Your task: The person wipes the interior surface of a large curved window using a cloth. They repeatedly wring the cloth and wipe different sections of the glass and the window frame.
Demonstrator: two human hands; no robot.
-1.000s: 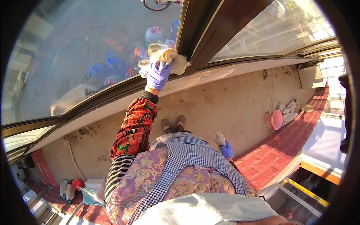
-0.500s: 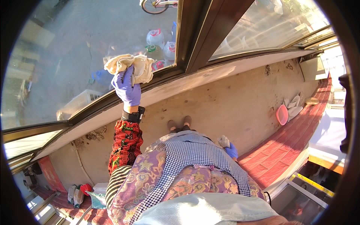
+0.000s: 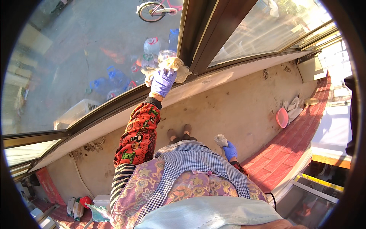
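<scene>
My left hand (image 3: 163,83), in a purple glove, is closed on a cream cloth (image 3: 174,64). It presses the bunched cloth to the window pane (image 3: 87,49), at the lower right corner beside the dark brown frame (image 3: 202,34). Loose folds of the cloth spread out on both sides of my fingers. Low at my right side, my right hand (image 3: 230,151), in a blue-purple glove, grips a pale, crumpled cloth (image 3: 220,140) that sticks up past the fingers. Part of that hand's grip is hidden.
Through the glass show several plastic bottles (image 3: 119,78) and a pink and white bicycle (image 3: 152,11). A red brick-patterned ledge (image 3: 274,162) runs along the right, with a pink basin (image 3: 282,117) and a grey cloth (image 3: 294,110) near it. Bags (image 3: 78,209) stand at the lower left.
My left hand has slid the cloth rightward along the bottom of the pane, toward the frame's corner. My right hand has shifted slightly, and more of its pale cloth shows.
</scene>
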